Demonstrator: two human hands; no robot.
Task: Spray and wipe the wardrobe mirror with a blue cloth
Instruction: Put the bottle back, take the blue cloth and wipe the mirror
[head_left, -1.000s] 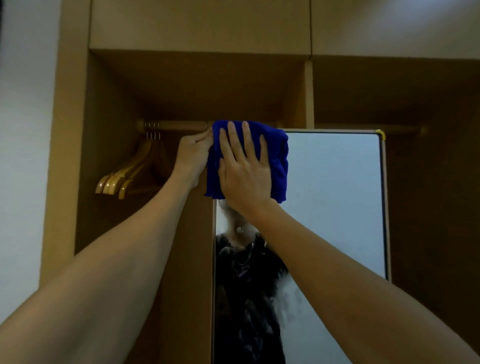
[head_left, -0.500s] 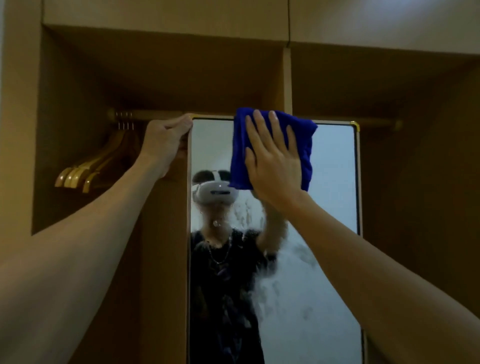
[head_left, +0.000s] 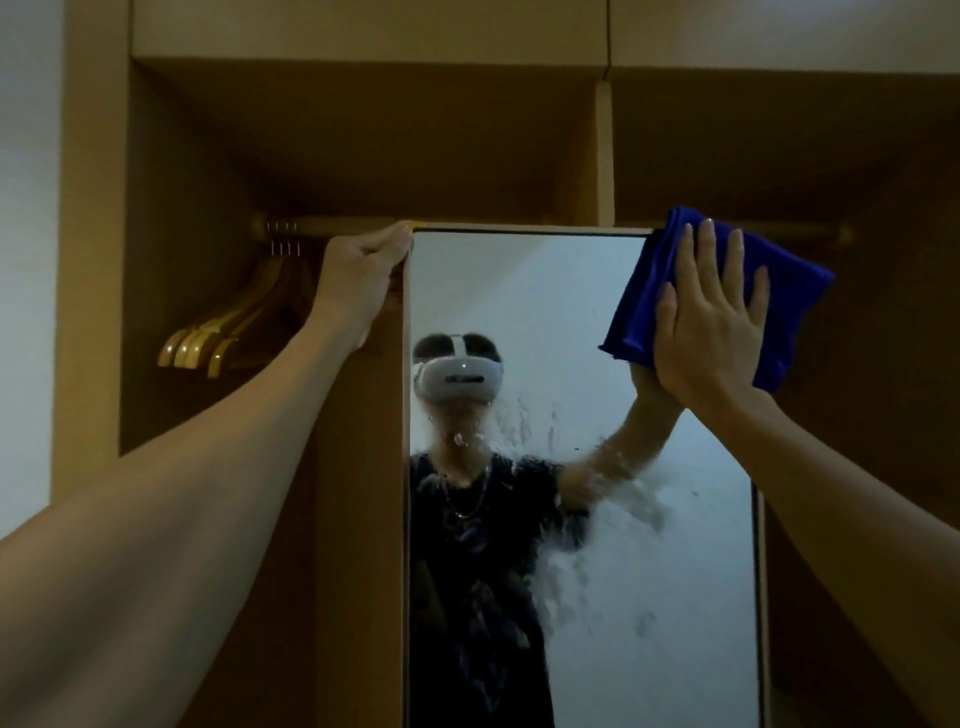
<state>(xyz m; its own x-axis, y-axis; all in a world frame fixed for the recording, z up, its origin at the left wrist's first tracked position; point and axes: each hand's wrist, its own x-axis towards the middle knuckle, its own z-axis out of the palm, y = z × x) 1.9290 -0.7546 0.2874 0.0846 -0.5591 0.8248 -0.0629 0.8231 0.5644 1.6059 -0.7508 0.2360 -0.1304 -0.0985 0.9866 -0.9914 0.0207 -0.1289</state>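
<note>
Two hands work: left hand (head_left: 363, 275) clenched on the mirror (head_left: 545, 312) corner, right hand (head_left: 711, 332) flat-pressing the blue cloth (head_left: 779, 291), which may slip past the edge.

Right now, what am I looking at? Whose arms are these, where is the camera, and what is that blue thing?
There is no machine here: these are a person's two bare arms. The one picture comes from a camera worn on that person's head, so you see what they see.

In front of them stands a tall mirror in an open wooden wardrobe. The figure in the glass is their own reflection.

The left hand grips the mirror's top left corner. The right hand lies flat, fingers spread, pressing a folded blue cloth against the top right corner; part of the cloth hangs past the frame.

Lower down the glass shows whitish wet smears, not yet wiped. At the left, wooden hangers hang from a rail.
</note>
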